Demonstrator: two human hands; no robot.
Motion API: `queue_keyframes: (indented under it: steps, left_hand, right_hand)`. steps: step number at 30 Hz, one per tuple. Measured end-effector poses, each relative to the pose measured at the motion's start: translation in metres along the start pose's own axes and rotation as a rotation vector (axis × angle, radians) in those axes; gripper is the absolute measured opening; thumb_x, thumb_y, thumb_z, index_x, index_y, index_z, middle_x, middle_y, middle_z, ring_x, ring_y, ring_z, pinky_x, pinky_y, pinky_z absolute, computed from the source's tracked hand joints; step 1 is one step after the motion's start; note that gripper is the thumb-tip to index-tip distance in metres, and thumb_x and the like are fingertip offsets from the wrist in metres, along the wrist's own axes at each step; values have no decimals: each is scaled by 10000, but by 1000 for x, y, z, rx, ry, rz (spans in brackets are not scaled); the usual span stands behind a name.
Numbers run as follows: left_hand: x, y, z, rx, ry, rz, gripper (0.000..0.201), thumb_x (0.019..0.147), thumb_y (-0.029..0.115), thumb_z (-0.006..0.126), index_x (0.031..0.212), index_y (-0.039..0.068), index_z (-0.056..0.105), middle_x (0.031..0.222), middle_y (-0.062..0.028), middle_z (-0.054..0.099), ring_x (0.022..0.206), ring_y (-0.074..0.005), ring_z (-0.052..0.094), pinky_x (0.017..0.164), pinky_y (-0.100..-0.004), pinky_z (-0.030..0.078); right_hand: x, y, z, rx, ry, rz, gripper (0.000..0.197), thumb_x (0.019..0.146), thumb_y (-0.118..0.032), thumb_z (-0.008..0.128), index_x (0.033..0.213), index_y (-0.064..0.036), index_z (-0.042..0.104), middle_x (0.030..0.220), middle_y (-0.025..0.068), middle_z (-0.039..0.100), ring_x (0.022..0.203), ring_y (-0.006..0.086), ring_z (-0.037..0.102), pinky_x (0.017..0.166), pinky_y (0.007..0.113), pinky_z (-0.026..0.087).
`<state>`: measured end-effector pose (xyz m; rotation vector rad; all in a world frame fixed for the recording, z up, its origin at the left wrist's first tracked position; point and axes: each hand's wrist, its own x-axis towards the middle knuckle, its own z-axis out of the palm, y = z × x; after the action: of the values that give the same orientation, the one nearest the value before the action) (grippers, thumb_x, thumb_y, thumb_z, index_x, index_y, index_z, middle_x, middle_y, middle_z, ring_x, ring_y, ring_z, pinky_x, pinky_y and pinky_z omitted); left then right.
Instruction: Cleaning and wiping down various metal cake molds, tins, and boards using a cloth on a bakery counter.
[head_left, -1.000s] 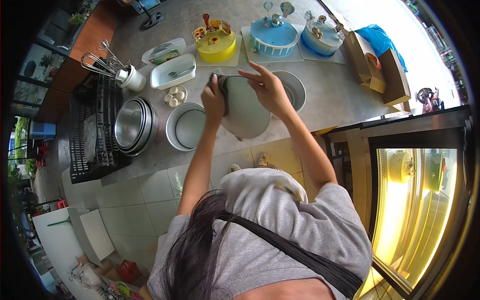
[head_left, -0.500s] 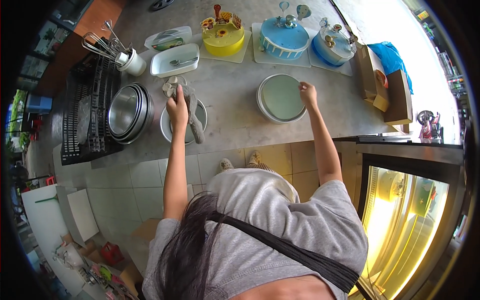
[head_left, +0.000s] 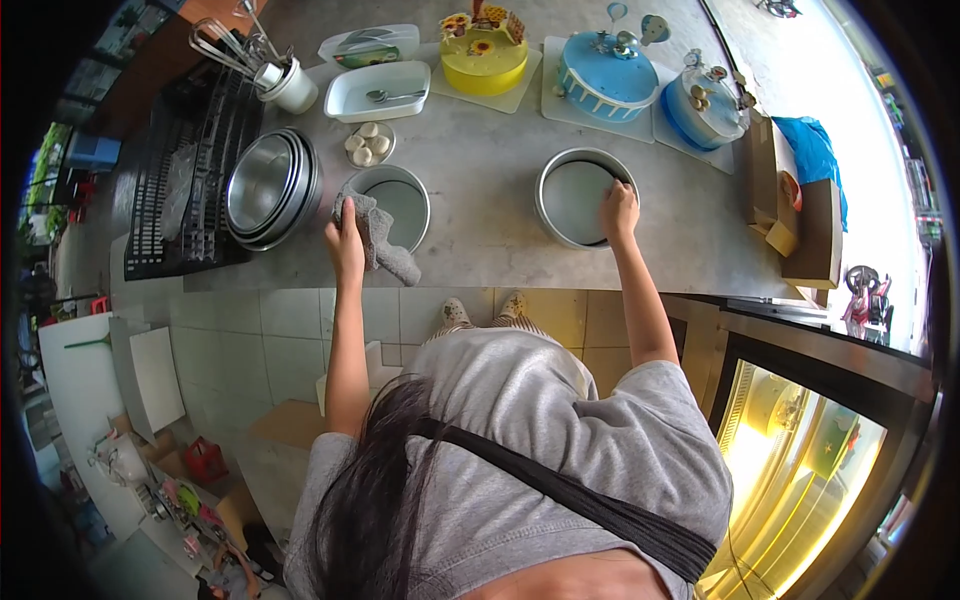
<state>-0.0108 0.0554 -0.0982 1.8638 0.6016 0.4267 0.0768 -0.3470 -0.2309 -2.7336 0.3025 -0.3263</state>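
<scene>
Now left hand (head_left: pixel 347 232) fingers grip a grey cloth (head_left: pixel 383 240) at one empty round cake tin (head_left: pixel 392 203). Right hand (head_left: pixel 619 208) fingers curl closed on a second empty tin's (head_left: pixel 575 200) rim on the counter (head_left: pixel 480 225).

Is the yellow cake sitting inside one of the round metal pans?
No, the yellow cake sits on a flat board at the back of the counter, apart from both round pans.
</scene>
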Motion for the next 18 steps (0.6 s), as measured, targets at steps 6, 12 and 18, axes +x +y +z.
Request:
queue_keyframes:
  steps: [6,12,18]
  left_hand:
    - [13,-21,-22,-851,-116,-345,427,878,408,467,1030,22,566,950,-76,600,836,-166,570,711,-300,455]
    - [-20,30,37,-935,-323,-400,399,886,397,466,1065,47,536,1009,-69,568,978,-201,528,895,-304,389]
    - [31,-78,15,169,162,213,549,750,360,643,1094,-21,447,1111,-215,457,1085,-333,406,934,-406,288]
  right_hand:
    - [-12,-66,-35,123,219,-260,95,718,-79,572,782,-81,642,881,83,588,875,273,535,723,373,461]
    - [-91,-212,-60,1726,-1216,406,582,855,-513,437,1219,-59,461,1193,117,504,1056,231,506,875,373,408]
    - [-71,-188,-14,1380,-838,374,181,803,-175,541,922,-39,549,769,53,569,623,143,547,539,280,446]
